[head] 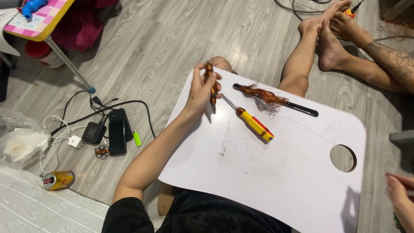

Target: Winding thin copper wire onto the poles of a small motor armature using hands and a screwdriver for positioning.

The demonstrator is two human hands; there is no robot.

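The left hand (pixel 202 90) grips a copper-wound coil (pixel 211 86) upright over the white lap tray (pixel 280 172); the right hand (pixel 401 200) is barely visible, grip unclear. Picking up the screwdriver (pixel 250 121) seems likely next.

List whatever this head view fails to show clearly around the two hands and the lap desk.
- Right hand: cut off by the frame's right edge; its grip cannot be read.
- Copper-wound part in the left hand: the fingers cover its middle, kind unclear.
- Copper wire tangle: hides part of the lap desk slot.
- Yellow screwdriver: tip too small to tell.
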